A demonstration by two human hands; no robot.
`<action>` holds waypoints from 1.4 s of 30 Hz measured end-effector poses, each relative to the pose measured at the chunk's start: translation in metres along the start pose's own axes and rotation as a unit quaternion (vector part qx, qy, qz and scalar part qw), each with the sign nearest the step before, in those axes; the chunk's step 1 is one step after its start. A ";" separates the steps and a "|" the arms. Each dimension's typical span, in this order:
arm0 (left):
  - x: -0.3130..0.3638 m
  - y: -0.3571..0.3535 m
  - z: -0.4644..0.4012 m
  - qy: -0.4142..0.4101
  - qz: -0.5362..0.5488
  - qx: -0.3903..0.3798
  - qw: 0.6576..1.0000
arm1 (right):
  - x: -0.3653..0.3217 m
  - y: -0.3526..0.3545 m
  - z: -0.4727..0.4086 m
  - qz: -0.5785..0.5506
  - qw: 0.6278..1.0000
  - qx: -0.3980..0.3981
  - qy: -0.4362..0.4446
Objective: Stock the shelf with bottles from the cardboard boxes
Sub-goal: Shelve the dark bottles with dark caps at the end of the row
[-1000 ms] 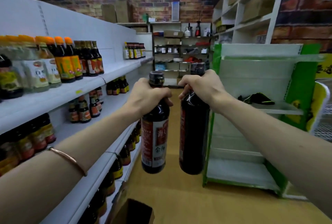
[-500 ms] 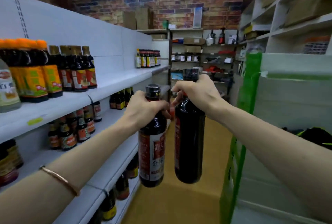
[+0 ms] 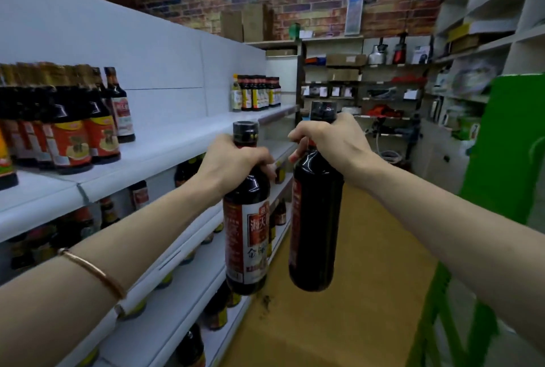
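My left hand (image 3: 233, 163) grips the neck of a dark soy sauce bottle (image 3: 246, 237) with a red and white label, held upright in the aisle. My right hand (image 3: 330, 142) grips the neck of a second dark bottle (image 3: 314, 219) just to its right, its label turned away. Both bottles hang in the air beside the white shelf unit (image 3: 165, 148) on my left. Its top board has a bare stretch between a group of dark bottles (image 3: 76, 131) at the left and a smaller group (image 3: 256, 92) at the far end. No cardboard box is in view.
Lower shelf boards (image 3: 177, 293) on the left carry more small bottles. A green display rack (image 3: 501, 160) stands close on my right. The tan floor (image 3: 354, 293) runs ahead to back shelving (image 3: 368, 83) with boxes and appliances under a brick wall.
I have moved forward along the aisle and turned slightly left. The shelf bottles have slid leftward in view and the green rack has shifted to the right edge. Both hands still hold their bottles.
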State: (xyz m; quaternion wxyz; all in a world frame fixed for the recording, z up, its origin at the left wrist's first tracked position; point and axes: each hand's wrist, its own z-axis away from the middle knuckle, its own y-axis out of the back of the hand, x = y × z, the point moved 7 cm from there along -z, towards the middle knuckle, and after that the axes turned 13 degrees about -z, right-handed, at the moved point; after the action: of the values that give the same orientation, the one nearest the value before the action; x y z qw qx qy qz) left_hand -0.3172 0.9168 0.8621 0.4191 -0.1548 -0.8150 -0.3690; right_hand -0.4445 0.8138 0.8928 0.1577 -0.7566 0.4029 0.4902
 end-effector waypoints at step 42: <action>-0.168 0.240 -0.375 0.216 -0.296 0.503 0.783 | 0.116 -0.375 -0.539 -0.316 0.848 -0.420 0.071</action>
State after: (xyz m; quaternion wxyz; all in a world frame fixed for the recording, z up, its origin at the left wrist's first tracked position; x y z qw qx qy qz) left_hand 0.1315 0.8153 0.9821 0.4727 0.4103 -0.7790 -0.0361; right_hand 0.1962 0.6543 0.9860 -0.0582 -0.8696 -0.0921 0.4816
